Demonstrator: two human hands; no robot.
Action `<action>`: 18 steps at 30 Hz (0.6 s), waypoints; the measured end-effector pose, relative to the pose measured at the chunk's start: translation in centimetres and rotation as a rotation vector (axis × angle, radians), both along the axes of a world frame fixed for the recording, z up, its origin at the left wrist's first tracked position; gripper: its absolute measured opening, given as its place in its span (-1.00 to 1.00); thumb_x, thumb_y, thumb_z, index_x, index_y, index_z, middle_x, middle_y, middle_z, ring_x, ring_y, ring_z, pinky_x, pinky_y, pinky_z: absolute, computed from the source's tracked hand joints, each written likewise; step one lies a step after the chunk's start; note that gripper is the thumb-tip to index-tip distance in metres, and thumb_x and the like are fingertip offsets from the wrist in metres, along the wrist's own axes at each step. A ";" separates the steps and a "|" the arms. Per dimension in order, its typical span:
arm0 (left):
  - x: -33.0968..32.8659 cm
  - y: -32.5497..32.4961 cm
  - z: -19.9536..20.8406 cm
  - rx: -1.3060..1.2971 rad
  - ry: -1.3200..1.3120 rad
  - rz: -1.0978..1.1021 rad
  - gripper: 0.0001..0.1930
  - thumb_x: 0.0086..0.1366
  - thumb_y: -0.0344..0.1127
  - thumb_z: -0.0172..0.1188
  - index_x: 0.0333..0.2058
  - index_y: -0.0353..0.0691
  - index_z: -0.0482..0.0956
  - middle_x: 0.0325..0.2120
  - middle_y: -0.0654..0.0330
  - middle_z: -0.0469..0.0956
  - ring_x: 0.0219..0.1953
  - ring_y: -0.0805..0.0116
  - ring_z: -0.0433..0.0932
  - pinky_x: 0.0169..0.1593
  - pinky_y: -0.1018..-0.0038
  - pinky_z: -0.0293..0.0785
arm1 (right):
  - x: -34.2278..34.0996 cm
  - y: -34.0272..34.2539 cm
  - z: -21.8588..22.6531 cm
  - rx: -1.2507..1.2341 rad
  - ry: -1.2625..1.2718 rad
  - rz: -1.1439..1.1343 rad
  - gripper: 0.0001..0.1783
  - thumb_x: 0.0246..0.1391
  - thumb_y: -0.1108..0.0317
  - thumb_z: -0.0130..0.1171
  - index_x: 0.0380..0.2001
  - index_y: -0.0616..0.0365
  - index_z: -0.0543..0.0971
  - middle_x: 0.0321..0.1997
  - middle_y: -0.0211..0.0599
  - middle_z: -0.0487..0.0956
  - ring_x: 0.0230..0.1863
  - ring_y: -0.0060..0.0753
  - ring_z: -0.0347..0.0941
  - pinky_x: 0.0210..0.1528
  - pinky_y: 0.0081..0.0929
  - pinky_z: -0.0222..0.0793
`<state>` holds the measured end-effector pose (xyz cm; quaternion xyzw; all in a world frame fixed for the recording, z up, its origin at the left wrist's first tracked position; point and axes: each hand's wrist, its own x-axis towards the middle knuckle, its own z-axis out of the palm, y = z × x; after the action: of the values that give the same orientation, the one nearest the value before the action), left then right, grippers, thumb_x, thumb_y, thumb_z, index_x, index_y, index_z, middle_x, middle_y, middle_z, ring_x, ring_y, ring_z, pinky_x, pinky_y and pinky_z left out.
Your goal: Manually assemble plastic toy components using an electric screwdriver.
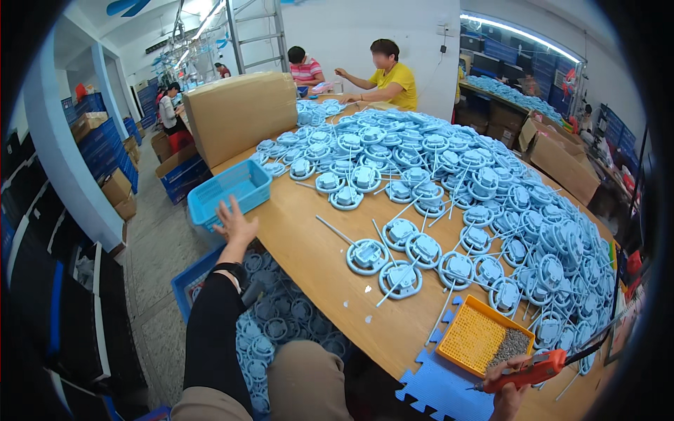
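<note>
My left hand (236, 224) is stretched out with its fingers spread, holding nothing. It is at the near side of a light-blue plastic basket (242, 184) on the table's left edge; I cannot tell whether the fingertips touch it. In my right hand (507, 401) is an orange electric screwdriver (533, 370) with its tip pointing left. Beside it, an orange tray (472, 335) contains many small grey metal screws (514, 344) and stands partly on a blue foam mat (449, 384). Pale-blue round plastic parts with thin rods, such as this one (367, 257), lie ahead of my hands.
A large heap of the same parts (421, 151) covers much of the wooden table (309, 242). More fill a blue crate (184, 284) by my legs. A cardboard box (242, 112) stands at the far left. Two people sit at the table's far end.
</note>
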<state>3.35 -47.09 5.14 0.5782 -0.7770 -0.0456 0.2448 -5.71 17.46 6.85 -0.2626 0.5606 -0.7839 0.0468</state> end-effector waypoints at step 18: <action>4.1 -15.8 -12.2 0.699 0.250 -0.211 -0.21 0.08 -0.12 0.22 0.26 -0.26 0.14 -0.07 -0.15 0.52 -0.08 0.01 0.54 -0.04 0.31 0.43 | -9.2 -5.9 -0.9 0.129 0.119 0.035 -0.34 -0.06 -0.04 0.33 -0.11 0.14 0.24 -0.56 -0.33 0.40 -0.62 -0.42 0.37 -0.60 -0.50 0.33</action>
<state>7.43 -62.92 -7.07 0.5338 -0.7338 -0.4028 0.1199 -14.86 11.53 5.97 -0.3149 0.6069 -0.7284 0.0440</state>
